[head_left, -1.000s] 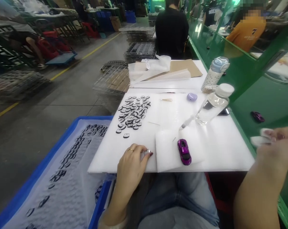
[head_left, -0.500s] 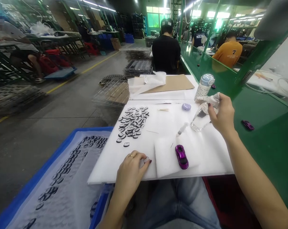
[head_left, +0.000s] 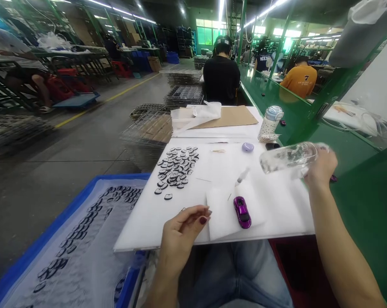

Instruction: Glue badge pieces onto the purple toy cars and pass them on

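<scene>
My right hand (head_left: 323, 167) is closed round the top end of a clear bottle (head_left: 285, 158), which is tipped almost onto its side above the right of the white table. Over the front edge, my left hand (head_left: 183, 229) has thumb and fingers pinched together; whatever is between them, if anything, is too small or hidden. Just behind its knuckles shows a bit of a small part (head_left: 182, 210). To the right of that hand, a purple toy car (head_left: 242, 212) lies on a white foam sheet (head_left: 220, 224). A syringe-like dispenser (head_left: 242, 176) rests behind the car.
Small black-edged parts (head_left: 175, 169) are spread at the table's left. Farther back are thin sticks (head_left: 219, 150), a lilac case (head_left: 247, 147) and a dotted bottle (head_left: 270, 122). A blue bin (head_left: 93, 182) stands left; a green conveyor (head_left: 350, 205) runs right. A person in black (head_left: 221, 77) sits ahead.
My right hand has swung the clear bottle up off the table and tipped it sideways, moving right. My left hand has turned and lifted slightly, fingertips shifting right from the small part.
</scene>
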A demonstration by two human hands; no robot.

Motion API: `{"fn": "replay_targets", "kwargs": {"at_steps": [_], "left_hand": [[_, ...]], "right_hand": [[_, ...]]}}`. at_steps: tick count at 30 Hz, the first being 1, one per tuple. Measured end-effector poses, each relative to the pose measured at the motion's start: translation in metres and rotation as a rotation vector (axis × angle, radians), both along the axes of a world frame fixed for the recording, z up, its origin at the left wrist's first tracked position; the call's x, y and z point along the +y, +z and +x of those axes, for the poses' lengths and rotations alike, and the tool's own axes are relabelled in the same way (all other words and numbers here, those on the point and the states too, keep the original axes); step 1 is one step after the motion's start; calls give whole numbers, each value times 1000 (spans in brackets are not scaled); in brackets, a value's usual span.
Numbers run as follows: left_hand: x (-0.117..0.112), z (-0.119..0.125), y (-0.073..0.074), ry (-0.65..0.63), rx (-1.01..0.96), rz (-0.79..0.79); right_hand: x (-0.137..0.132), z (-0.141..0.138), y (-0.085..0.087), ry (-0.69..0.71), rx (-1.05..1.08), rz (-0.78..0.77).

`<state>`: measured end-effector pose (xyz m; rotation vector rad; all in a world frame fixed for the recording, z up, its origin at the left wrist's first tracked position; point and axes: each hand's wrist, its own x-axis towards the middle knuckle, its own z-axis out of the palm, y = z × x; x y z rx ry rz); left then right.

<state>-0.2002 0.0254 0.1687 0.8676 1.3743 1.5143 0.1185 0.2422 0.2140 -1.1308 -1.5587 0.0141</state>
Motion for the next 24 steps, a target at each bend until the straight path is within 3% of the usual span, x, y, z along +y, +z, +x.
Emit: {"fn": "replay_targets", "kwargs": {"at_steps": [3,6,10,12,14,19,24], "left_hand": [[12,30,2,-128,-342,117],[22,50,1,-251,-589,146],[25,57,2,-304,-694,106],[25,55,3,-305,-701,94],[23,53,3,-312,-701,82],[22,53,0,-306,-737,84],[22,55,0,-262,-691,56]], "right_hand": [[-13,-27,9,3,-96,17],[-17,-51,19,124,-195,-45],[-20,-67,34,226,184,19],[-36,-73,37,249,385,73],[-66,-82,34,283,410,89],[-140,-114,6,613,-274,113],[-156,-122,-3,593,-358,236]]}}
